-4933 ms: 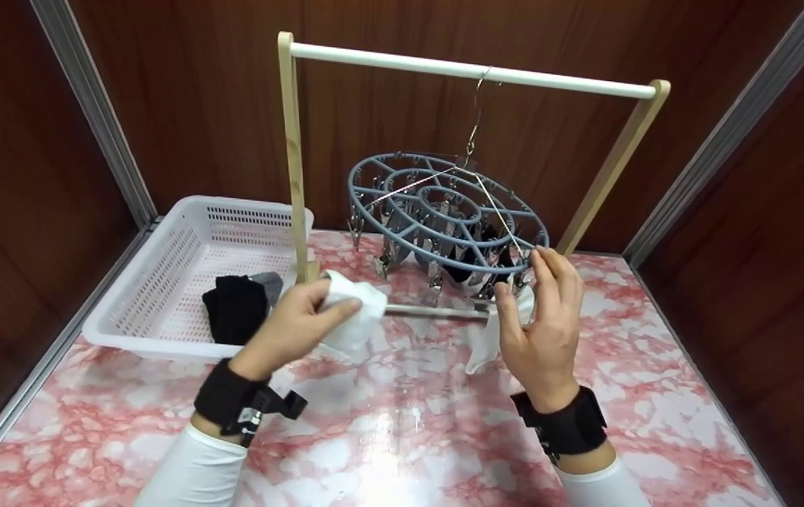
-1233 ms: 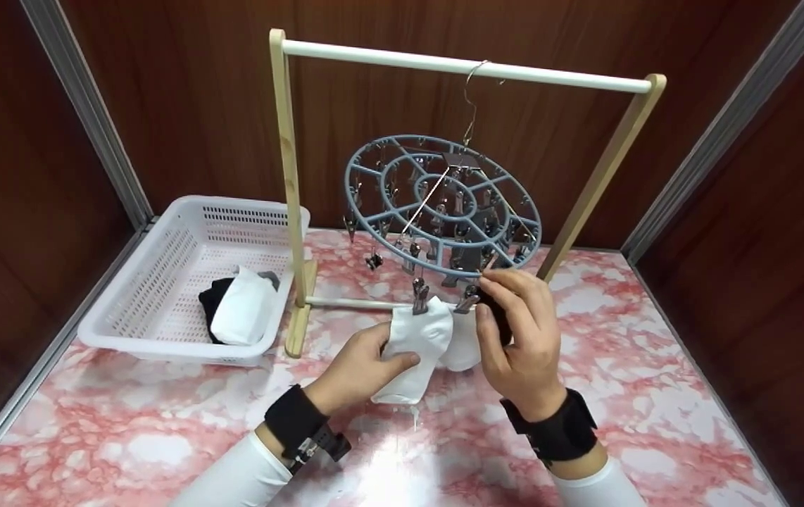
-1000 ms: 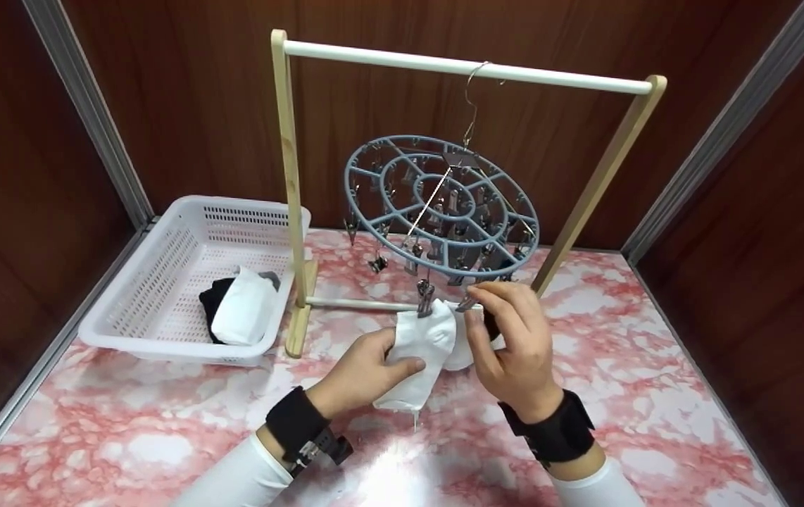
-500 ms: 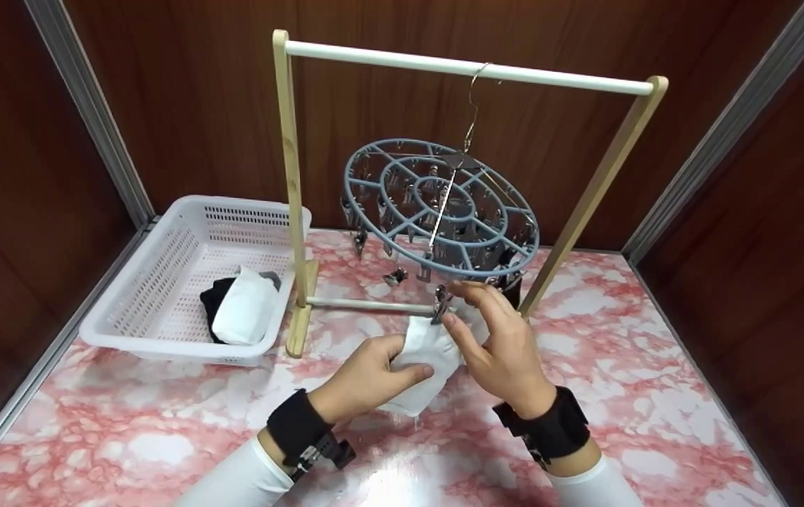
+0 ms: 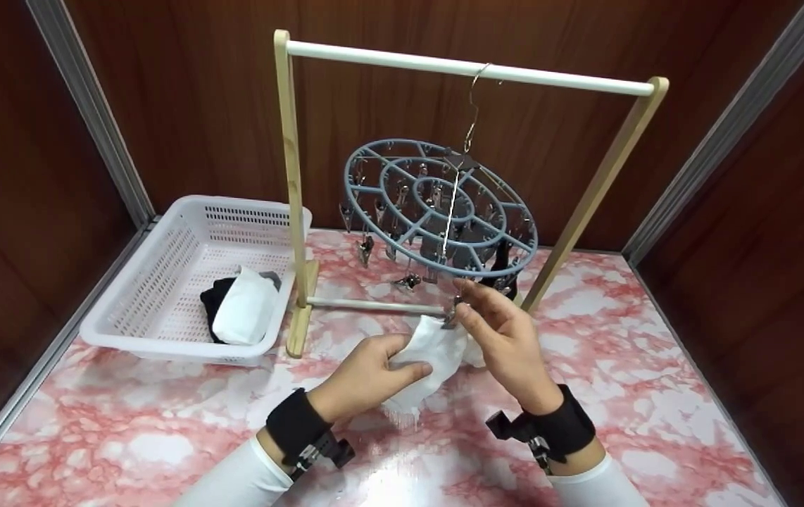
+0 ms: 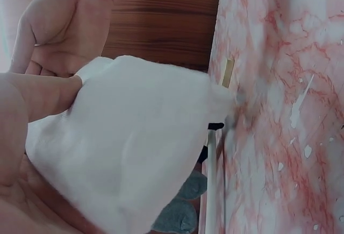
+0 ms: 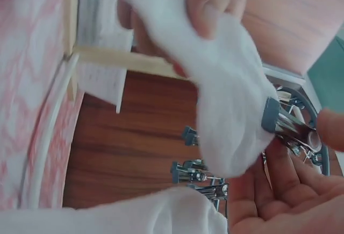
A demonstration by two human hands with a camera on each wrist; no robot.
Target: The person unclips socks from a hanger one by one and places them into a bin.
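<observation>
My left hand (image 5: 374, 373) holds a white sock (image 5: 437, 352) between thumb and fingers, below the near rim of a round blue clip hanger (image 5: 402, 236). A metal clip with grey-blue tips (image 7: 287, 128) bites the sock's upper end. My right hand (image 5: 507, 338) pinches this clip at its handles, thumb on one side and fingers on the other. A second white sock (image 7: 177, 212) hangs close by, mostly hidden behind my right hand in the head view. On the hanger's right side hangs a black sock (image 5: 500, 271); grey socks (image 6: 180, 212) show beyond in the left wrist view.
A white rack (image 5: 402, 58) with wooden legs carries the hanger by its hook. Several bare clips (image 5: 365, 250) dangle from the rings. To the left stands a white perforated basket (image 5: 117, 331) with a white sock (image 5: 247, 310) over black and grey ones. Wood-grain walls enclose the table.
The hanger has turned, its near clips moving right. My right hand has shifted left onto the held sock's clip. Earlier, my left hand had white cloth beside the basket; a white sock now lies inside.
</observation>
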